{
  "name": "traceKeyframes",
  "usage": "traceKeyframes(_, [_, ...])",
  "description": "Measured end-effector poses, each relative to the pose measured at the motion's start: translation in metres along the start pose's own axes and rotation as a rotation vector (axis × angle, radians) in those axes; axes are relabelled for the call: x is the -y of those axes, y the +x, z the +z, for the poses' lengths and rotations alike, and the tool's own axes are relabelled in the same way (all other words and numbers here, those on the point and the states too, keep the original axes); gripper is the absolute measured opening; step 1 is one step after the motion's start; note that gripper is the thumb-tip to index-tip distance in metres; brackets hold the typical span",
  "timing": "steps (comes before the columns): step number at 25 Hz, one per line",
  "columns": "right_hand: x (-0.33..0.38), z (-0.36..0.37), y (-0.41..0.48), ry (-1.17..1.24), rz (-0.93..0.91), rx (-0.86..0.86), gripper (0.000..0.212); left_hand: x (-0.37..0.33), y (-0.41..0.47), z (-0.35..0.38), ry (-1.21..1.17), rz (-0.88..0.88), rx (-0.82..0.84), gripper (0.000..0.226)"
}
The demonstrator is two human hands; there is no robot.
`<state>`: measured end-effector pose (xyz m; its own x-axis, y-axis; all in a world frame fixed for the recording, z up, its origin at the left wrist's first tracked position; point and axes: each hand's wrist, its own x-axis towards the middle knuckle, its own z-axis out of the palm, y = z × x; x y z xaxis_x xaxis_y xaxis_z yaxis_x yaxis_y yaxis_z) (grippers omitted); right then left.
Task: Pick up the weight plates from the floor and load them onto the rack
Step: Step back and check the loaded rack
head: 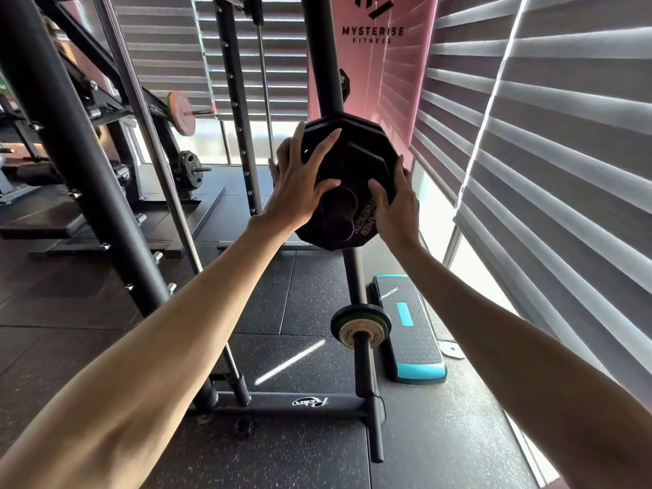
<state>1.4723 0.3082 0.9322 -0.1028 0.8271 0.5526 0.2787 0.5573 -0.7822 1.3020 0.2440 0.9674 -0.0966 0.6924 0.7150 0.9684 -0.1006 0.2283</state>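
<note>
**A:** Where is the plate?

**B:** The black weight plate (363, 150) is in the middle of the frame, a little above centre. It is threaded on a black peg (338, 213) of the rack (321, 47), and the peg's end pokes out through its hole toward the camera. A second dark rim shows just behind it.

**A:** And the hands?

**B:** Both are on it. The left hand (300, 181) lies flat against the left part of its face, fingers straight and spread wide, thumb just beside the peg. The right hand (397, 206) grips the right edge, with the thumb on the face and the fingers curled round the rim.

**A:** So the plate sits between them?

**B:** Yes, it touches both. The bare forearms reach up to it from the lower corners of the frame.

**A:** What else is there?

**B:** At lower centre, smaller plates (360, 326) hang on a lower peg. Just right of them a teal-and-black step platform (412, 333) lies on the dark speckled floor (282, 453). Beside it is a small pale disc (451, 349), too small to make out. A pink banner (405, 82) hangs at the top centre behind the rack, and slatted blinds (564, 135) fill the right side.
</note>
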Motion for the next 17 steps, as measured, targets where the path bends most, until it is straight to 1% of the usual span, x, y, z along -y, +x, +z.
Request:
traceKeyframes(4, [0.006,0.013,0.015,-0.044,0.036,-0.023,0.078,0.012,0.007,0.018,-0.032,-0.004,-0.044,0.072])
traceKeyframes(7, [0.007,0.022,0.025,-0.097,-0.003,-0.038,0.076,0.019,0.008,0.025,-0.08,-0.023,-0.079,0.071])
traceKeyframes(11, [0.003,0.023,0.026,-0.135,-0.034,-0.05,0.076,0.023,0.01,0.026,-0.084,-0.034,-0.043,0.076])
traceKeyframes(13, [0.006,0.013,0.029,-0.119,-0.044,-0.019,0.076,0.023,0.012,0.021,-0.088,-0.041,-0.015,0.085])
traceKeyframes(15, [0.011,-0.003,0.037,-0.132,-0.047,0.066,0.076,0.021,0.014,0.016,-0.095,-0.056,0.004,0.093])
traceKeyframes(17, [0.01,-0.016,0.045,-0.18,-0.041,0.173,0.076,0.018,0.011,0.014,-0.11,-0.107,0.035,0.093])
